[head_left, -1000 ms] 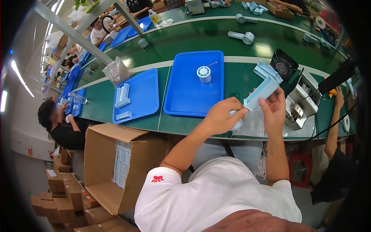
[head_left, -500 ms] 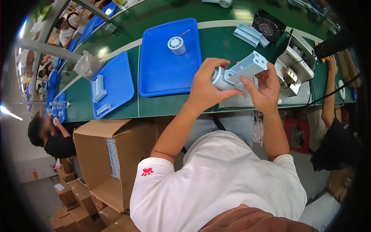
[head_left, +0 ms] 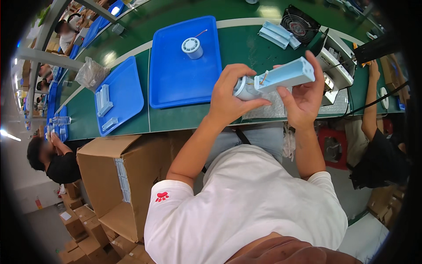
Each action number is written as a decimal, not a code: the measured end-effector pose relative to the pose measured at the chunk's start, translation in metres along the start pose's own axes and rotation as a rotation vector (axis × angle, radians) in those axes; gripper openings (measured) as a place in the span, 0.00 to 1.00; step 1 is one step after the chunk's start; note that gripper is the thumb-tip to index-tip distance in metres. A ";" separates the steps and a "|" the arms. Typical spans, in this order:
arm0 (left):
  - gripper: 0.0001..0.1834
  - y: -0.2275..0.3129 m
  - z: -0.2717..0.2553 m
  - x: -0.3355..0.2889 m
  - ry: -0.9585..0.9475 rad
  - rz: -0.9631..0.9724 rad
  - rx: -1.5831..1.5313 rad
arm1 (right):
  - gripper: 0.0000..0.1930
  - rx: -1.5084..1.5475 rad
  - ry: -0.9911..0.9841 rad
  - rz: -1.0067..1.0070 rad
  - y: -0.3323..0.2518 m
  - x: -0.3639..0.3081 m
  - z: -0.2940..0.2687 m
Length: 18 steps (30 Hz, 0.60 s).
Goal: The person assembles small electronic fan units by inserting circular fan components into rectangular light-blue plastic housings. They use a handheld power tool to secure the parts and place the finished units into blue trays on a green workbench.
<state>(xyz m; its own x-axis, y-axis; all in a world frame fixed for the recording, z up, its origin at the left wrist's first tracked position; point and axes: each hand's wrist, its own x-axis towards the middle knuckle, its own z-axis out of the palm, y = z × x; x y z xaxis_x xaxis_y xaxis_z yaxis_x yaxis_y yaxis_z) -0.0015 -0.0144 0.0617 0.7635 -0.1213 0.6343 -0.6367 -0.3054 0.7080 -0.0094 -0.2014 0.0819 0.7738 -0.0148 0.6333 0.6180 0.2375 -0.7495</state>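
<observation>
A long green surface runs across a busy workshop, with other people seated along its near edge at the far left and far right. Above that near edge, the left hand is curled shut around a small silvery-white cylinder, fingers over its top and thumb beneath. The right hand holds a pale blue rectangular casing, gripped loosely from below with the fingers spread up behind it and the thumb along its underside. The cylinder's end meets the casing's left end; thin wires seem to show at the joint, though it is too small to be sure.

On the surface behind the hands lies a large blue tray carrying a white spool near its far edge. Left of it sits a smaller blue tray with several pale blue parts. A crumpled clear bag lies beyond that tray. Toward the far right corner are more pale blue casings, a small black fan and a grey machine. An open cardboard box stands on the floor below the near edge.
</observation>
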 end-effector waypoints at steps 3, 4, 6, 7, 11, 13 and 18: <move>0.35 0.002 0.000 -0.004 -0.017 -0.020 -0.003 | 0.43 -0.080 0.072 -0.110 -0.002 0.003 -0.004; 0.32 0.003 0.002 -0.004 -0.015 -0.033 -0.010 | 0.42 -0.111 0.132 -0.141 -0.004 0.004 -0.005; 0.28 0.004 0.005 -0.005 -0.029 -0.053 -0.013 | 0.36 -0.010 0.410 -0.153 -0.015 0.021 -0.019; 0.25 0.003 0.006 -0.006 -0.045 -0.061 -0.005 | 0.33 0.045 0.550 -0.155 -0.018 0.027 -0.029; 0.17 0.003 0.005 -0.011 -0.080 -0.091 -0.002 | 0.27 0.671 0.124 0.226 -0.020 0.022 -0.073; 0.16 0.003 0.007 -0.010 -0.071 -0.090 -0.033 | 0.29 0.683 0.141 0.295 -0.020 0.017 -0.067; 0.14 0.004 0.010 -0.009 -0.083 -0.103 -0.062 | 0.27 0.588 0.198 0.347 -0.013 0.013 -0.067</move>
<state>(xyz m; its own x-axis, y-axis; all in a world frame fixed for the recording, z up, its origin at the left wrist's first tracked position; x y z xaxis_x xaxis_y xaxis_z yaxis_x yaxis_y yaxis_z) -0.0100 -0.0234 0.0558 0.8297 -0.1711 0.5313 -0.5582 -0.2617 0.7873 0.0021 -0.2699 0.0868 0.9577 -0.0065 0.2877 0.1967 0.7442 -0.6383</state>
